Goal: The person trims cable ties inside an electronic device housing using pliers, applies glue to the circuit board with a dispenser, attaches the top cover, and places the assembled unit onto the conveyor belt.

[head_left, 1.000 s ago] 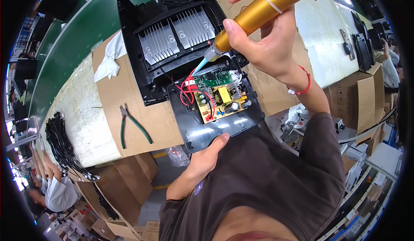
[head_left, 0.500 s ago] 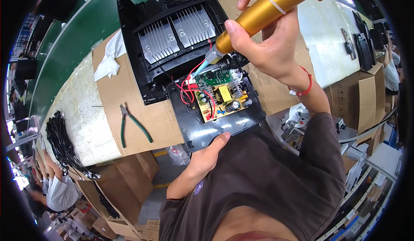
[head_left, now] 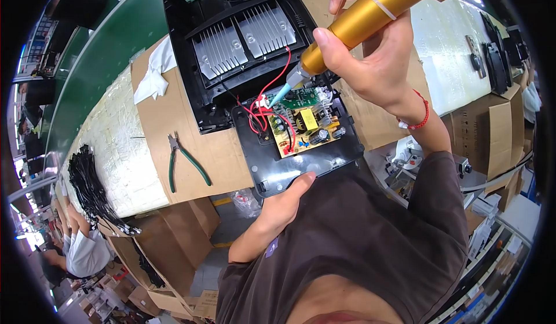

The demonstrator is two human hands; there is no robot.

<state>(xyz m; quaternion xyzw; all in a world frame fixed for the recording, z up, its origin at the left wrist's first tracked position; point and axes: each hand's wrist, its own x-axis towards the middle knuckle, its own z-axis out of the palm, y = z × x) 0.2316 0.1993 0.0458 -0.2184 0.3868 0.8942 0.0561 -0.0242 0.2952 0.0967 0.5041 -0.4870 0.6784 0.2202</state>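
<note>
My right hand (head_left: 376, 63) is wrapped round a gold, tube-shaped glue gun (head_left: 370, 19), tilted down to the left. Its pale blue nozzle (head_left: 280, 94) ends right at a white connector (head_left: 263, 102), where red wires meet a circuit board (head_left: 307, 121) with green and tan parts. That board lies on a black plastic panel (head_left: 324, 166). My left hand (head_left: 282, 205) grips the panel's near edge, thumb on top and fingers hidden below. Behind it stands an open black housing (head_left: 209, 106) with silver heat sinks (head_left: 243, 40); a red wire runs between the two.
Green-handled pliers (head_left: 186, 163) lie on cardboard (head_left: 220, 173) to the left, near a white cloth (head_left: 155, 73). A bundle of black cables (head_left: 92, 179) sits farther left. Black parts (head_left: 492, 51) and a cardboard box (head_left: 486, 130) are at right. Another person (head_left: 84, 248) is at the far left.
The view has shifted slightly, so everything appears a little farther right. The red wire from the heat sinks shows more fully beside the nozzle. Both hands keep their grips.
</note>
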